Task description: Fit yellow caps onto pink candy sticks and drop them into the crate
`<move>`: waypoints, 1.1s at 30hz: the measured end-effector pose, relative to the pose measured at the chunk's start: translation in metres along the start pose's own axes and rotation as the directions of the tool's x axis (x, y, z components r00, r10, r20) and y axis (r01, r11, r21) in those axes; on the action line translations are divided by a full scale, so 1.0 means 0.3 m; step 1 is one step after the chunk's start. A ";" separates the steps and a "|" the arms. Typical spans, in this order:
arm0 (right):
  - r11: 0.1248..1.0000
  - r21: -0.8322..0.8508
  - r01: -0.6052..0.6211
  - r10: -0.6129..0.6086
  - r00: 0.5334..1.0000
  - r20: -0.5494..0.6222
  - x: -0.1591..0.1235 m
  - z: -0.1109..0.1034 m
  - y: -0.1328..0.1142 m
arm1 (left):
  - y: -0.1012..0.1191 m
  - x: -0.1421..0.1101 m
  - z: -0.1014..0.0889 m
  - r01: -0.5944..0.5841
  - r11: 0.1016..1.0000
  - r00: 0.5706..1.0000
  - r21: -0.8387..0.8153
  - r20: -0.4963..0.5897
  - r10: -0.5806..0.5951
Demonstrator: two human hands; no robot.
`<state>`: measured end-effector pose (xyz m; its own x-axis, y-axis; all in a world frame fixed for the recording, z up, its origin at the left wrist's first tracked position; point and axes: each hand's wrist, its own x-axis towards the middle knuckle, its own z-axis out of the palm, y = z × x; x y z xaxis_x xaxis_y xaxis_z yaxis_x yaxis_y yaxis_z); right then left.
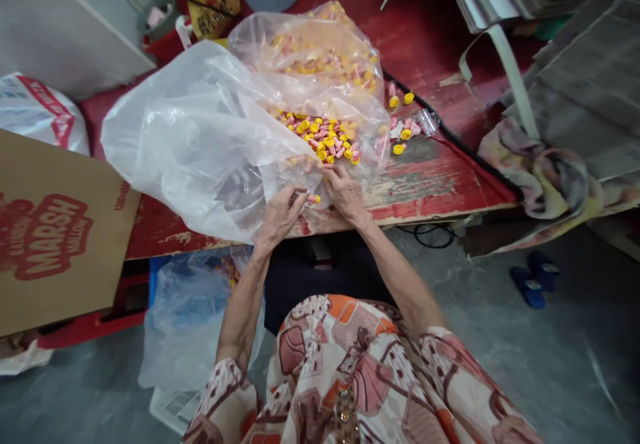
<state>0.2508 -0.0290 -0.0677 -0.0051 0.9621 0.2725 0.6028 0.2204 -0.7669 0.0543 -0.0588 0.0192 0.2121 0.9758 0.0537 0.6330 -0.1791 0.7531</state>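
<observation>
A clear plastic bag [200, 137] lies open on the red table, its mouth turned towards me. Many small pink pieces with yellow caps [327, 139] are heaped in it. My left hand [281, 216] is at the near edge of the bag, fingers curled and closed. At its fingertips is one small pink piece with a yellow cap [315, 199], apparently pinched there. To the right, my right hand [345, 194] rests over the bag's front edge, fingertips bent together against the plastic beside the heap. What they grip, if anything, is hidden.
Several loose capped pieces [399, 149] and a small clear tube [427, 123] lie right of the bag on the worn red table [450, 194]. A cardboard box [60, 231] stands left. Stacked grey sheets [580, 84] and a cloth [537, 164] are at right. Blue slippers [535, 281] lie on the floor.
</observation>
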 end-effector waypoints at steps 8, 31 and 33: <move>0.968 0.231 -0.094 0.147 0.964 -0.223 -0.069 -0.029 -0.033 | 0.017 0.040 0.076 -0.064 0.983 0.994 0.172 0.102 0.047; 0.925 0.315 -0.210 0.296 0.920 -0.256 -0.147 -0.033 -0.047 | 0.016 0.034 0.083 -0.058 0.998 0.998 -0.015 0.031 0.058; 0.902 0.363 -0.233 0.337 0.907 -0.254 -0.149 -0.042 -0.052 | 0.013 0.040 0.075 -0.040 0.999 0.999 -0.035 -0.035 0.039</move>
<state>0.2518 -0.0775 -0.0606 0.4014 0.9057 0.1365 0.2557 0.0323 -0.9662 0.0759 -0.0507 0.0080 0.2105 0.9719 0.1058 0.5974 -0.2135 0.7730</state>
